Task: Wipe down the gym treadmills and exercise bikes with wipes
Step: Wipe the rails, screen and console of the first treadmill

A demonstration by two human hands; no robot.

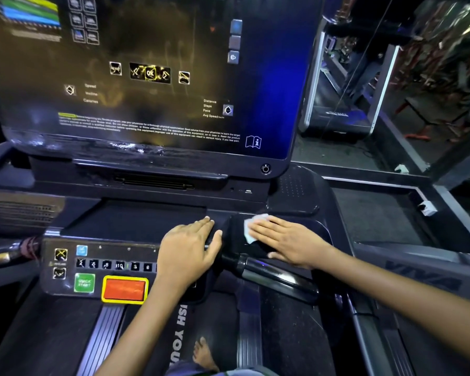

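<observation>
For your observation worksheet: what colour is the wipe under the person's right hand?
White. The wipe shows best in the head view, pressed flat under the right hand.

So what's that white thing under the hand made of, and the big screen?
The white wipe looks like thin, soft tissue or cloth: it crumples under the flat right hand. The screen seems glossy glass or plastic, since it mirrors blue light and shows smears.

- white wipe [251, 226], crumpled, flat on the treadmill [296, 210] console's dark right side, mostly under your palm
- treadmill: black, big dark screen, btns lower left
</observation>
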